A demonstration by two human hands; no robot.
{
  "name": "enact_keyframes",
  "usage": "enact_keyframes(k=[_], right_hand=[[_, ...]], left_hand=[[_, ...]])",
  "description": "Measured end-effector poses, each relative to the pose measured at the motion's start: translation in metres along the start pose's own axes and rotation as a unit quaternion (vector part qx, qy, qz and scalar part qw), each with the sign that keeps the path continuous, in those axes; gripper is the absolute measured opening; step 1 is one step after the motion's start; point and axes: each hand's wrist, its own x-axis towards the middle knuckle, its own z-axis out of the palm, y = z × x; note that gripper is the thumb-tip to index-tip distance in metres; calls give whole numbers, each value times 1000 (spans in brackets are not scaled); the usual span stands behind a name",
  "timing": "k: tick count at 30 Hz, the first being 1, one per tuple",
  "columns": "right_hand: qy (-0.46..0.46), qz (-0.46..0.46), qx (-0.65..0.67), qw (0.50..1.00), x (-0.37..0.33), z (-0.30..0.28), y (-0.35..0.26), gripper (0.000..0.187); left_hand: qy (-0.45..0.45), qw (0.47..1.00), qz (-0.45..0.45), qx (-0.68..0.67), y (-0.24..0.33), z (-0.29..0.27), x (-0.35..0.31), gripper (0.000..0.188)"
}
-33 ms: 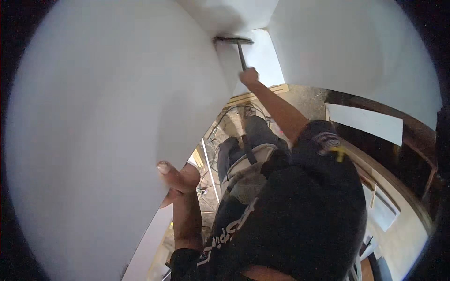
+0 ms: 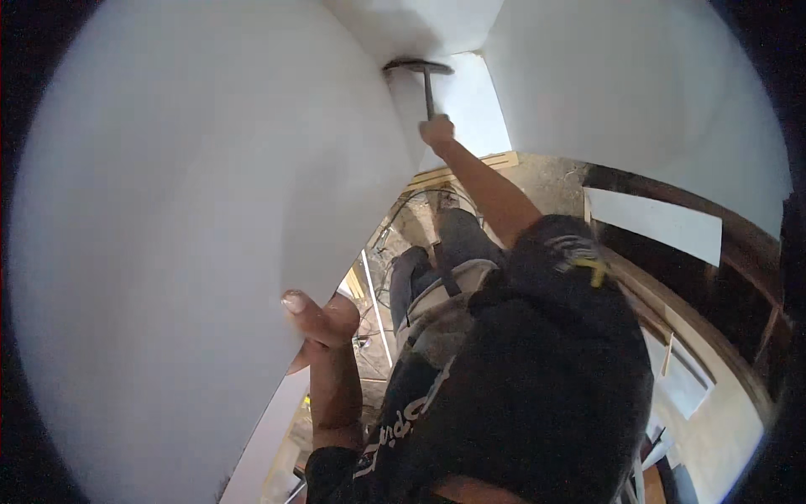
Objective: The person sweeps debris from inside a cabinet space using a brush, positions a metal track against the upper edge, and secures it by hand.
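A large white panel (image 2: 193, 218) fills the left side. My left hand (image 2: 323, 323) grips its lower edge, thumb on the near face and fingers mostly hidden behind. Stretched out ahead, my right hand (image 2: 438, 133) is closed round the handle of a dark T-shaped tool (image 2: 426, 84). The tool's long, thin, slightly curved head (image 2: 420, 66) lies across the handle's end. The left tip of that head is close to the white corner where the surfaces meet; whether it touches I cannot tell. A shadow falls on the white surface above it.
On the right rises another white surface (image 2: 613, 76). A wooden strip (image 2: 504, 160) edges the bright white face ahead. Cables and scraps lie on the dusty floor (image 2: 550, 181) by my legs. To the right are a white sheet (image 2: 655, 223) and a dark wooden frame (image 2: 730, 294).
My right hand has shifted slightly left, and the tool's handle now stands more upright. The tool's head has tilted a little. My left hand and the panel have not moved.
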Motion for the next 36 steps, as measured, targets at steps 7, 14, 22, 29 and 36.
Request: enact_keyframes(k=[7,14,22,29,36], right_hand=[[-54,-256,-287,922,-26,17,6,18],[-259,-226,-398,851,-87,-142,46,25],[-226,-151,-309,911,-95,-207,83,29],[-98,-71,-380,917,63,-200,78,32],[-12,-12,-318,948,56,-127,151,33]], left_hand=[[-5,999,-9,-32,4,13,2,54],[-8,984,-83,-156,4,11,2,42],[70,582,-503,-635,8,-7,13,29],[67,595,-581,-551,11,-24,34,53],[61,598,-650,-465,12,-47,41,84]])
